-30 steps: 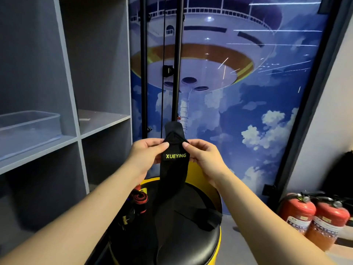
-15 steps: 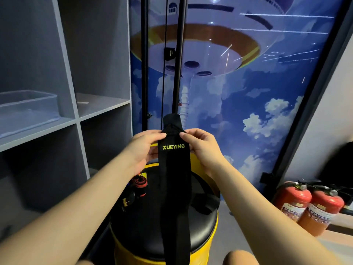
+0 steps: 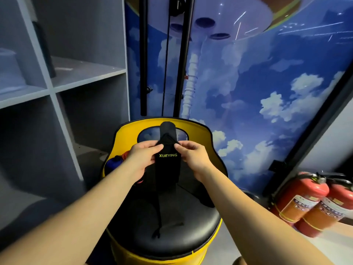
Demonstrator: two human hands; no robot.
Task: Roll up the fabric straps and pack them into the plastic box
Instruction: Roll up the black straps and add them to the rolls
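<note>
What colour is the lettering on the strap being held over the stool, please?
Yellow-green lettering reading XUEYING on the black strap, pinched by the left hand and right hand; head view.

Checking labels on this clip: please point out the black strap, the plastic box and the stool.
black strap (image 3: 167,167), head view, on the cloth below the lettering
plastic box (image 3: 9,73), head view, on its clear side wall
stool (image 3: 183,238), head view, on the black seat cushion

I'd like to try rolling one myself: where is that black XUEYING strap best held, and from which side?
Hold the black strap at its top end, just above the lettering, pinching an edge from each side as the left hand and right hand do. It is flat and limp with its tail lying on the stool seat, so the top probably gives the roll a firm start.
</note>
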